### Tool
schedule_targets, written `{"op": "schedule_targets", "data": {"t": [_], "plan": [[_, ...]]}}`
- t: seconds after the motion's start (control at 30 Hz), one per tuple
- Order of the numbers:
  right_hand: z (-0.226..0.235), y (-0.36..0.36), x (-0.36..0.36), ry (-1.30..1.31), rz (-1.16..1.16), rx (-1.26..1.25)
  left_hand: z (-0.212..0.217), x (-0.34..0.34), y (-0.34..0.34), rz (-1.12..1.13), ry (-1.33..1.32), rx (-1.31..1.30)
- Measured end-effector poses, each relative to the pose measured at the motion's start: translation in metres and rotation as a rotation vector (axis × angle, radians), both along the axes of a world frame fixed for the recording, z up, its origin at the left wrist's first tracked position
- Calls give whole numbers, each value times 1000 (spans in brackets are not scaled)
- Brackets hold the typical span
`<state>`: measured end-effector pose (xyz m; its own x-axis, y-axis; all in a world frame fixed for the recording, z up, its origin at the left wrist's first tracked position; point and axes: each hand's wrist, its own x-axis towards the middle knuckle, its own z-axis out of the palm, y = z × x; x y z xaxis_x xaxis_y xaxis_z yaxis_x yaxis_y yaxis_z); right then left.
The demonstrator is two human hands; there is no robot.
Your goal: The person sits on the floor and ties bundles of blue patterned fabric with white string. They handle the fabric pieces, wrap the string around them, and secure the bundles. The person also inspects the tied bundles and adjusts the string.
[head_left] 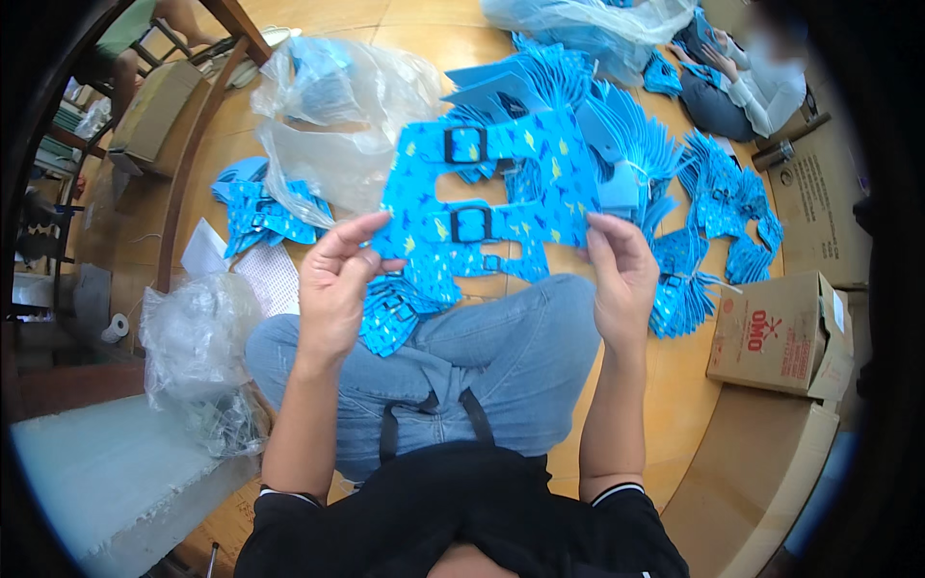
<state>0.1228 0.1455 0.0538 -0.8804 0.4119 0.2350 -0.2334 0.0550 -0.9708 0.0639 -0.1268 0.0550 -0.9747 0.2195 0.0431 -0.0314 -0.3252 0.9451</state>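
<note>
Above our lap, our left hand (335,289) and right hand (621,275) pinch the flat blue patterned, probably fabric, harness piece with black buckles (501,193) between them.

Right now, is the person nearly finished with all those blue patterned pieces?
Hard to say. Some blue patterned pieces lie stacked on the wooden floor. Both hands, left hand and right hand, hold up one blue patterned fabric piece with black buckles. A big fanned heap and filled clear plastic bags lie beyond.
</note>
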Motion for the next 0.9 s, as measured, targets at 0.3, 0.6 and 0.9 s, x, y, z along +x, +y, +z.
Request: {"op": "schedule_targets", "data": {"t": [0.3,0.6,0.9], "plan": [[-1,-2,14,-56,14,-61,6,10,-6,-49,-49,85],[2,-7,25,-47,16,-74,10,18,-12,-46,-38,65],[11,-19,31,-55,170,-228,-3,28,-26,-116,-44,28]]}}
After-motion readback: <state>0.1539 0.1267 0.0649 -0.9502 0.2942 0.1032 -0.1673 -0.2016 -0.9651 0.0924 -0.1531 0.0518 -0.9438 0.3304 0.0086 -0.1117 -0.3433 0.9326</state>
